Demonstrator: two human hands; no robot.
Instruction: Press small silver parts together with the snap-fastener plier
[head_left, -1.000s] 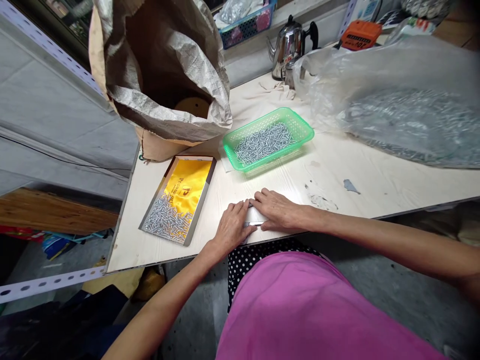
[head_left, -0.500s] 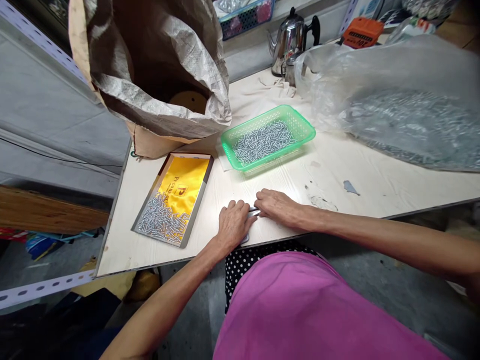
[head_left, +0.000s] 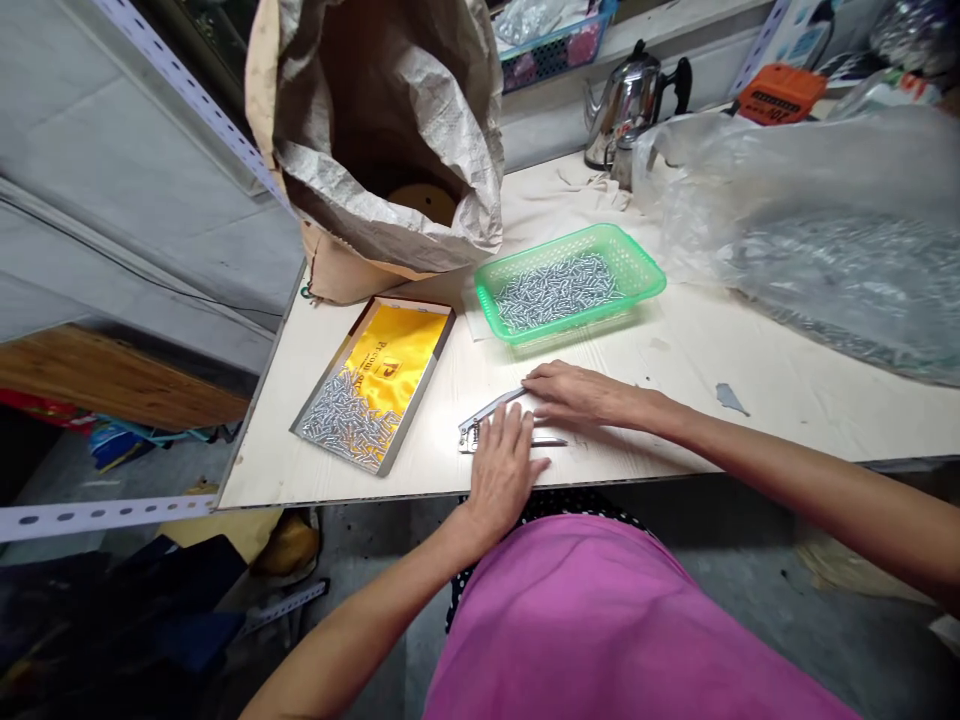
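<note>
My left hand [head_left: 504,462] lies flat, fingers stretched, on a hinged metal tool [head_left: 487,420] near the front edge of the white table [head_left: 675,370]. One metal arm of the tool sticks up toward my right hand [head_left: 571,393], which rests on the table with its fingertips on that arm's end. A thin second arm pokes out to the right below my right hand. Behind the hands stands a green plastic basket [head_left: 570,285] filled with small silvery metal pieces. To the left lies a yellow-lined box lid [head_left: 379,377] with a heap of the same pieces at its near end.
A big open paper sack [head_left: 390,140] stands at the table's back left. A clear plastic bag of metal pieces [head_left: 840,240] covers the right side. A steel kettle [head_left: 630,100] and an orange device [head_left: 780,92] sit at the back. Perforated shelf rails [head_left: 105,515] run on the left.
The metal tool has come out from under my hands and its arms have spread apart. My left hand slid to the right onto it. The view shifted, so everything sits further right.
</note>
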